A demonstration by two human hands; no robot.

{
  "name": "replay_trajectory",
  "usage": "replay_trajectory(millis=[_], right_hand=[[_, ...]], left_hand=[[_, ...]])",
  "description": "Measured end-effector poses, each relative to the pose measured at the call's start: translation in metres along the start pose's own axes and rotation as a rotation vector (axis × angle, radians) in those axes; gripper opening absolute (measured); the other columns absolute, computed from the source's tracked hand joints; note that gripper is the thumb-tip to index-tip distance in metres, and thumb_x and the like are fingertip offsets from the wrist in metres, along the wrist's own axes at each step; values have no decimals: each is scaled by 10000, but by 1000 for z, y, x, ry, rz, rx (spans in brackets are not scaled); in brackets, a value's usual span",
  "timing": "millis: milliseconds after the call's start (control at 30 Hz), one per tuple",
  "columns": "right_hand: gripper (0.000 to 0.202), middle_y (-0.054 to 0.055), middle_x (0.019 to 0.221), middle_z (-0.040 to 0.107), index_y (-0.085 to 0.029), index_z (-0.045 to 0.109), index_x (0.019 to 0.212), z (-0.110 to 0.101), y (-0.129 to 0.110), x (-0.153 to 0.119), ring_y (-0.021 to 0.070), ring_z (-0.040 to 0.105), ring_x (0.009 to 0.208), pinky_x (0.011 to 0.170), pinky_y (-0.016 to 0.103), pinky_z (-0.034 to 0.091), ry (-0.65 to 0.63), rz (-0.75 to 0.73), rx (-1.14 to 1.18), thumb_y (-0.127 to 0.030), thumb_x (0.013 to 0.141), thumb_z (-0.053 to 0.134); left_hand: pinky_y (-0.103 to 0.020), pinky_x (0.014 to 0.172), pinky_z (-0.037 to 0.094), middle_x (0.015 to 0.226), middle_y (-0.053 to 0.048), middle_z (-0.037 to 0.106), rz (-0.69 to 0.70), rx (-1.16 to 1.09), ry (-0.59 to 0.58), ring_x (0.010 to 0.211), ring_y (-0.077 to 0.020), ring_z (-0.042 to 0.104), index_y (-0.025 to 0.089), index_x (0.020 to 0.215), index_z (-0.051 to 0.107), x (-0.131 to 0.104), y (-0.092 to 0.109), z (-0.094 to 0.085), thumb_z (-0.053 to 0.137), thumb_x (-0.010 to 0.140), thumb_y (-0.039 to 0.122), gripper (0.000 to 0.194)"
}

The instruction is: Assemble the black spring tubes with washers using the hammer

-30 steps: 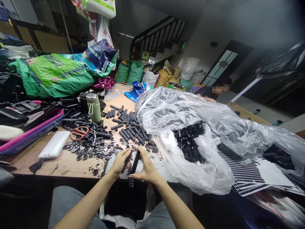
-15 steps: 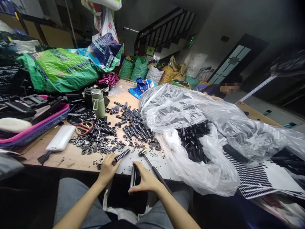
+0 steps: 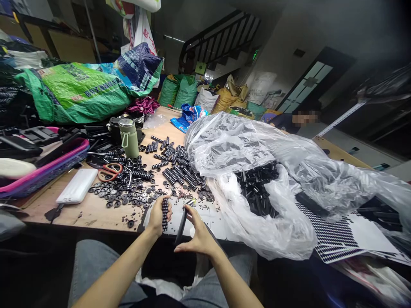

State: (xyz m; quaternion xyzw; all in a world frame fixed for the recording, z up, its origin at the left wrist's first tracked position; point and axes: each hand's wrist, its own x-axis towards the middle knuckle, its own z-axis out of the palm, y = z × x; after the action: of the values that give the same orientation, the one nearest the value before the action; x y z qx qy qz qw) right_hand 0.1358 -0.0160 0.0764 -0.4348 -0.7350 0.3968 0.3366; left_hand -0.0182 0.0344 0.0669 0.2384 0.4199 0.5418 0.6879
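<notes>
My left hand (image 3: 156, 217) is closed around a black-and-white checkered cylinder (image 3: 165, 214), which stands nearly upright in the fingers above the table's front edge. My right hand (image 3: 199, 234) grips a narrow black tube-like piece (image 3: 181, 226) by its two ends, thumb below and fingers above. The piece is tilted and apart from the cylinder. Behind the right hand lies a hammer (image 3: 192, 202), its handle mostly covered by the hand. More checkered cylinders (image 3: 180, 173) lie piled on the table, with many small black round caps (image 3: 123, 197) to their left.
A large clear plastic bag (image 3: 237, 145) of black parts (image 3: 257, 188) covers the right side. Checkered sheets (image 3: 334, 233) lie beyond it. At left are scissors (image 3: 110, 171), a white power bank (image 3: 77, 186), a green flask (image 3: 129, 139) and a pink-rimmed basket (image 3: 72, 152). A person (image 3: 289, 122) is behind.
My left hand has turned the cylinder from slanting to nearly upright and wrapped more fingers round it. My right hand has raised and tilted the black piece slightly. The view has shifted a little.
</notes>
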Motion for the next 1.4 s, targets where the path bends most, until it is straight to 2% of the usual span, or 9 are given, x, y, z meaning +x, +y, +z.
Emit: replay_trajectory(millis=[100,333,400,467,600,733,1000,1233,1400], right_hand=[[1064,120,1325,250,-215,184,1304,4,1,2,261,268,1225,986,402,335,8,-24,-1,-409,442,777],[1045,114,1346,201,-206,108,1315,6,-9,13,258,211,1250,1030,404,258,41,-87,-44,-330,500,750],[1043,111,1345,204,-199,103,1316,5,-15,19,258,208,1251,1042,404,225,19,-121,-68,-290,495,741],[1042,109,1346,204,-192,98,1317,5,-18,23,254,208,1251,1049,401,203,-8,-144,-84,-256,490,729],[1034,102,1358,178,-189,79,1324,8,-16,26,239,191,1259,1057,387,181,-56,-147,-107,-204,498,701],[1081,113,1358,175,-188,78,1323,12,-10,26,250,187,1259,1055,398,184,-50,-123,-142,-250,471,740],[1106,112,1295,275,-202,159,1286,18,-13,24,252,291,1208,1029,386,255,-1,-6,-101,-376,394,789],[1027,94,1250,329,-208,195,1259,25,-4,24,241,348,1162,998,383,297,28,13,-78,-311,416,772],[992,91,1239,342,-202,199,1250,30,-1,24,230,369,1142,985,357,309,58,30,-79,-301,434,753]], left_hand=[[-152,321,256,532,65,447,0,23,-46,344,-35,362,159,867,494,-3,6,-1,482,710,434,317],[-144,286,183,442,88,407,-86,164,-46,285,-33,307,172,1094,495,-9,11,4,526,686,453,497],[-153,288,207,438,79,432,-104,160,-27,290,-40,327,160,1047,535,-9,9,5,530,681,415,447],[-169,328,301,458,57,480,-81,127,16,337,-56,402,134,901,593,-8,7,6,539,665,356,328],[-236,428,432,461,18,524,-124,89,48,410,-114,510,121,672,571,-8,4,8,539,650,344,226],[-269,423,457,458,-2,538,-175,126,38,405,-146,540,122,668,548,-11,4,11,547,649,368,246],[-217,327,388,401,2,501,-258,253,10,340,-125,496,116,612,546,-9,7,13,533,664,345,235],[-202,311,364,387,14,484,-310,262,8,321,-117,484,119,611,540,-7,10,13,557,655,346,233],[-206,342,383,388,9,493,-314,323,14,347,-124,503,121,639,540,-2,2,9,531,683,372,255]])
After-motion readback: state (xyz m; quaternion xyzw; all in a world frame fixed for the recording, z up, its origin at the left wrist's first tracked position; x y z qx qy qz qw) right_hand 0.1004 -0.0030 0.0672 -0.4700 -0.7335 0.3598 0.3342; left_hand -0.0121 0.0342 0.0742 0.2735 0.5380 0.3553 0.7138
